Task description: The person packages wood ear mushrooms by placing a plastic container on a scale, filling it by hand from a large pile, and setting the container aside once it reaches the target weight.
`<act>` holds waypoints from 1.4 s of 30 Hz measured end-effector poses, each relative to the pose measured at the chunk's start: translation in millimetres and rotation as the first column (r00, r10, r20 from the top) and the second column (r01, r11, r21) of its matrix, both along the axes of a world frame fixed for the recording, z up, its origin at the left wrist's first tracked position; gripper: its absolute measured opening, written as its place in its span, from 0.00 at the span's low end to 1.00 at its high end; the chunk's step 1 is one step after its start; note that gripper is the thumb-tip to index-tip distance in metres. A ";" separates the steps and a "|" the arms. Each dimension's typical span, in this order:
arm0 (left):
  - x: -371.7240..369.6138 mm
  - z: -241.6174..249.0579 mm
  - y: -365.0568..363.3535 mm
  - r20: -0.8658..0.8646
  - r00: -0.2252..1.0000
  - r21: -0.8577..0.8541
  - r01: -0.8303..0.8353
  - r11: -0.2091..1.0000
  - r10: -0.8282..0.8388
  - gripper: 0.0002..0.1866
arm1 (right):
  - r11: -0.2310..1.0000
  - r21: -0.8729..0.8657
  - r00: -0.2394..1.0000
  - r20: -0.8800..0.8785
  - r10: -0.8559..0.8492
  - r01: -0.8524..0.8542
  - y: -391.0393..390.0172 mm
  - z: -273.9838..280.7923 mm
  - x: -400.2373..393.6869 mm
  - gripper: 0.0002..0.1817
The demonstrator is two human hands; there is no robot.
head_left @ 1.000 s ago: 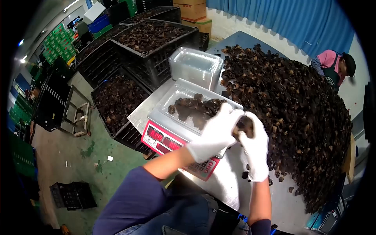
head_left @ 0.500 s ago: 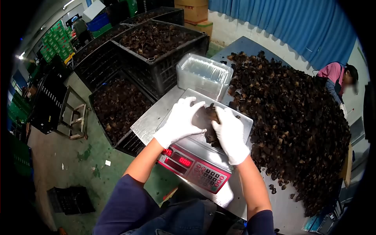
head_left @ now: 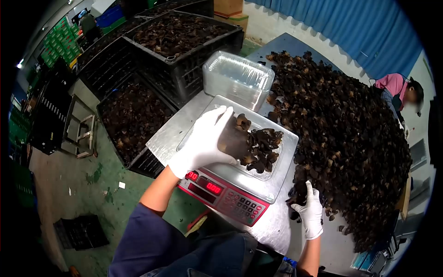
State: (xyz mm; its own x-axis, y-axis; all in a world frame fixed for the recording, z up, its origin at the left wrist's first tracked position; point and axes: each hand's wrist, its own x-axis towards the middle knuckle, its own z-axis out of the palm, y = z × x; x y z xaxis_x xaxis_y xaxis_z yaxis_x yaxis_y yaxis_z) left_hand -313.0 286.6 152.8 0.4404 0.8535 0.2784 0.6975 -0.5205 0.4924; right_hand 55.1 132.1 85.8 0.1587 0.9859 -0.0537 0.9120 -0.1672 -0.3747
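Observation:
A digital scale [head_left: 224,196] with lit red digits carries a clear plastic tray [head_left: 288,137]. Dark, curled mushroom-like pieces [head_left: 264,150] lie in the tray. Over its left side is my left hand [head_left: 203,143], white-gloved, with thumb and fingers spread beside the pieces; nothing is gripped. My right hand [head_left: 310,212], also gloved, is at the lower left edge of the large dark heap [head_left: 346,138], its thumb and fingers around some dark pieces. Stacked clear trays [head_left: 237,81] stand just behind the scale.
Black crates of dark pieces [head_left: 180,37] stand at the upper left, with another filled crate [head_left: 134,120] lower down. A co-worker in pink [head_left: 392,85] is beyond the heap. A wooden stand [head_left: 83,127] and an overturned black crate [head_left: 82,232] are on the floor.
My right hand has moved from the tray down and right to the heap's edge. My left hand has shifted slightly left, its fingers still apart. More of the pieces in the tray now show.

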 end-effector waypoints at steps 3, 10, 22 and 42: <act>-1.1 -4.9 -1.3 0.039 0.999 0.039 0.011 0.999 -0.013 0.65 | 0.994 0.111 0.999 0.053 0.005 -0.011 20.7 37.1 -20.0 0.48; 3.7 -25.9 4.9 0.082 0.991 0.089 -0.111 0.990 0.104 0.64 | 0.864 0.453 0.959 -0.064 0.276 -0.219 128.1 55.2 -104.5 0.37; -3.8 -5.9 -5.7 0.031 0.996 0.034 -0.089 0.995 0.088 0.64 | 0.831 0.332 0.841 -0.161 0.517 -0.447 129.1 63.6 -121.7 0.36; -27.5 -19.7 17.8 0.516 0.717 -0.529 -0.164 0.833 0.469 0.38 | 0.924 0.359 0.846 -0.526 0.085 0.130 102.1 23.5 -75.4 0.26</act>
State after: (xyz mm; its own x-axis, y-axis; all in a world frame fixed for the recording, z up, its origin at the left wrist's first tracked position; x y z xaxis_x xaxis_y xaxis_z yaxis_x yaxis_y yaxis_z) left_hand -340.5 304.4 133.1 -0.0127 0.9993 -0.0364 0.2515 0.0384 0.9671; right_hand -20.3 234.2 109.3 0.2346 0.9447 0.2289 0.5568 0.0625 -0.8283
